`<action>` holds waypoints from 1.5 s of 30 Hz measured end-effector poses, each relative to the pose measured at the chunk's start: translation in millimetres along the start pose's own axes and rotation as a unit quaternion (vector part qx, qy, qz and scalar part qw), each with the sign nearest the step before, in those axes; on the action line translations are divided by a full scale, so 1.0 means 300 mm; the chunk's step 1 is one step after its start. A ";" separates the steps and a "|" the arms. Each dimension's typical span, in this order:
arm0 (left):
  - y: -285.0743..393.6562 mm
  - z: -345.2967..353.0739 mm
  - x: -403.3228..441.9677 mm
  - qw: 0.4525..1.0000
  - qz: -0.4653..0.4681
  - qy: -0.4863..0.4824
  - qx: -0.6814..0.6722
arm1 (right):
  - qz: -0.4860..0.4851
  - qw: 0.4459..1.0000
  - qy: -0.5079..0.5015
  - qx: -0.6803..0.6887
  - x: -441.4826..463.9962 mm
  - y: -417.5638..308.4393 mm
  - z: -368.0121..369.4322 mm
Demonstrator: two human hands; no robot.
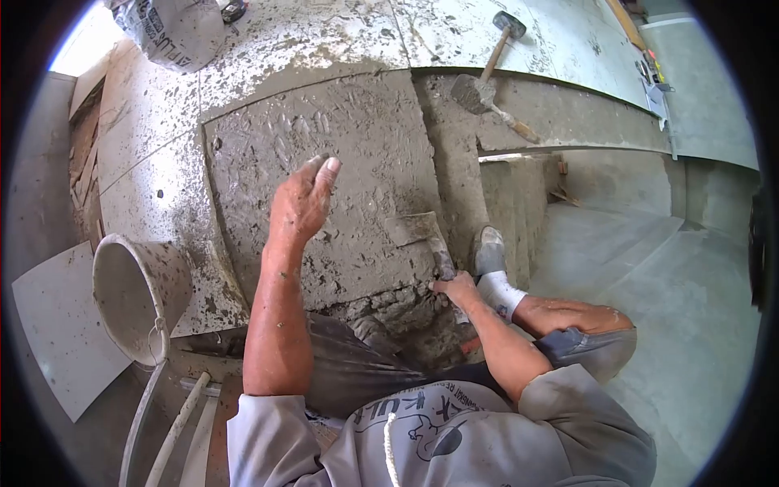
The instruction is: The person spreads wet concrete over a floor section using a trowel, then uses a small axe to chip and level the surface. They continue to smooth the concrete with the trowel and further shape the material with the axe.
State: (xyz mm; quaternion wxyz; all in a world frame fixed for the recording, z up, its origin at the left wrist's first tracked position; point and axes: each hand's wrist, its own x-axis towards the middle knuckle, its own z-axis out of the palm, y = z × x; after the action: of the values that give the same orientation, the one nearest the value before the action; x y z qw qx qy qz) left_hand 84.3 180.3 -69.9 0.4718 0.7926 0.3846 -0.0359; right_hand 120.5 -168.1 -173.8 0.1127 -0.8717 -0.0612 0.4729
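Observation:
My left hand (302, 203) is raised over a bed of wet grey mortar (357, 130), its fingers drawn together against the thumb. Whatever may be between those fingers is hidden. Near my bent leg, my right hand (461, 290) grips the handle of a mortar-smeared trowel (412, 229). The trowel's flat blade lies on the right part of the mortar bed. A thicker heap of mortar (402, 312) sits at the near edge, in front of my lap.
Splattered pale tiles (324, 32) border the mortar. A mallet (509, 26) and another trowel (472, 94) lie at the back right. A bucket (130, 296) lies tipped at the left; a cement bag (174, 32) stands behind. On the right is a drop to a lower floor (600, 252).

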 end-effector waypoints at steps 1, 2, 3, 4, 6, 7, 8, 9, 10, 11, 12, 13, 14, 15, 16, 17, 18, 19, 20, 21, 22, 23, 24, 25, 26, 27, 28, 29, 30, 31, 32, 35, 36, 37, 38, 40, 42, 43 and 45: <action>0.010 -0.007 -0.006 1.000 0.011 0.008 0.023 | -0.004 1.000 -0.004 0.000 0.021 -0.014 -0.001; 0.003 -0.009 -0.008 1.000 0.007 0.007 0.025 | 0.041 0.976 -0.097 0.189 0.048 -0.037 -0.015; -0.002 -0.006 -0.005 1.000 0.007 0.013 0.009 | 0.086 0.907 -0.182 0.370 0.070 -0.054 -0.031; -0.005 -0.002 -0.003 1.000 0.008 0.018 -0.009 | 0.089 0.906 -0.181 0.372 0.072 -0.096 -0.045; 0.003 0.001 0.000 1.000 0.009 0.017 0.006 | 0.077 0.882 -0.062 0.461 0.070 -0.207 -0.080; 0.014 0.000 -0.001 1.000 0.000 0.016 0.012 | 0.074 0.881 -0.059 0.463 0.085 -0.206 -0.100; 0.021 -0.001 0.001 1.000 -0.008 0.013 0.018 | 0.046 0.905 -0.036 0.422 0.097 -0.190 -0.123; 0.016 0.003 0.006 1.000 -0.005 0.010 0.016 | 0.022 0.926 -0.013 0.377 0.099 -0.166 -0.147; 0.001 0.011 0.017 1.000 0.007 0.016 0.012 | 0.010 0.918 0.013 0.396 0.078 -0.153 -0.197; -0.002 0.020 0.022 1.000 0.018 0.021 0.007 | -0.032 0.911 0.071 0.405 0.048 -0.152 -0.240; -0.004 0.028 0.020 1.000 0.016 0.015 0.005 | -0.062 0.894 0.139 0.420 0.008 -0.149 -0.281; 0.011 0.023 0.017 1.000 0.018 0.000 0.004 | -0.105 0.857 0.182 0.471 0.007 -0.131 -0.292; 0.021 0.018 0.016 1.000 0.022 -0.012 0.004 | -0.151 0.811 0.221 0.519 0.010 -0.123 -0.299; 0.021 0.023 0.012 1.000 0.022 -0.010 0.006 | -0.152 0.811 0.219 0.521 0.003 -0.122 -0.285; 0.018 0.031 0.006 1.000 0.022 -0.012 0.019 | -0.081 0.832 0.243 0.492 -0.019 -0.117 -0.253; 0.020 0.029 0.007 0.999 0.024 -0.013 0.031 | -0.012 0.847 0.266 0.460 -0.037 -0.111 -0.219; 0.026 0.025 0.009 0.999 0.026 -0.014 0.034 | -0.012 0.916 0.249 0.315 -0.035 -0.082 -0.153; 0.034 0.026 0.001 0.999 0.023 -0.021 0.027 | -0.006 0.961 0.225 0.159 -0.029 -0.021 -0.054; 0.043 0.027 0.001 0.999 0.022 -0.022 0.017 | -0.024 0.971 0.236 0.012 0.015 0.068 0.056; 0.038 0.030 0.004 1.000 0.015 -0.015 0.013 | -0.011 0.979 0.193 0.059 -0.025 0.044 0.026; 0.041 0.020 0.025 1.000 0.016 -0.004 0.011 | -0.001 0.984 0.147 0.102 -0.046 0.001 -0.022; 0.035 0.026 0.029 1.000 0.027 0.014 -0.002 | -0.035 0.979 0.184 0.075 -0.012 0.019 -0.049; 0.022 0.039 0.006 0.999 0.038 0.015 -0.011 | -0.053 0.973 0.217 0.052 -0.015 0.056 -0.057; -0.003 0.042 0.021 0.997 0.070 0.015 0.009 | 0.030 0.959 0.138 0.246 -0.024 0.033 -0.113; 0.014 0.040 0.030 0.997 0.075 0.024 0.005 | 0.022 0.959 0.143 0.243 -0.005 0.007 -0.175; 0.022 0.035 0.015 0.999 0.050 0.007 0.011 | -0.021 0.901 0.194 0.387 -0.012 -0.004 -0.203; 0.032 0.029 0.008 0.999 0.028 -0.007 0.016 | -0.065 0.816 0.242 0.521 -0.012 -0.016 -0.225; 0.042 0.022 0.004 0.999 0.030 -0.008 0.017 | -0.065 0.814 0.244 0.522 -0.015 -0.028 -0.241; 0.050 0.019 -0.004 1.000 0.025 -0.012 0.013 | -0.061 0.797 0.275 0.534 -0.022 -0.032 -0.254; 0.054 0.019 -0.007 1.000 0.020 -0.014 0.008 | -0.058 0.780 0.304 0.544 -0.025 -0.032 -0.261; 0.053 0.022 -0.005 1.000 0.020 -0.015 0.009 | -0.012 0.827 0.284 0.484 -0.006 0.010 -0.204; 0.053 0.033 -0.011 0.999 0.036 -0.012 0.019 | 0.001 0.966 0.251 0.064 0.075 0.254 0.078; 0.061 0.034 -0.014 0.999 0.038 -0.007 0.021 | -0.003 0.965 0.255 0.065 0.071 0.256 0.073; 0.066 0.035 -0.008 0.999 0.038 0.000 0.020 | -0.009 0.966 0.218 0.140 0.076 0.251 0.052; 0.054 0.041 -0.008 0.999 0.034 -0.003 0.018 | -0.005 0.961 0.174 0.213 0.047 0.262 0.042; 0.038 0.045 0.005 0.997 0.072 0.012 0.023 | 0.034 0.952 0.160 0.258 -0.008 0.138 -0.083; 0.056 0.029 -0.010 0.999 0.052 -0.002 0.003 | -0.002 0.825 0.222 0.519 -0.014 0.056 -0.151; 0.057 0.021 -0.012 0.999 0.040 -0.005 0.012 | -0.004 0.827 0.218 0.518 -0.009 0.022 -0.180; 0.054 0.013 -0.019 0.999 0.026 -0.009 0.022 | -0.044 0.735 0.290 0.611 -0.003 -0.015 -0.212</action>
State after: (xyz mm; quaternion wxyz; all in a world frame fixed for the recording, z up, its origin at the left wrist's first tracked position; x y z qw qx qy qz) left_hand 91.9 169.8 -57.9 0.4587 0.8122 0.3583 -0.0392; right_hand 173.3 -172.7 -138.2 0.6544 -0.7062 0.2385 0.1269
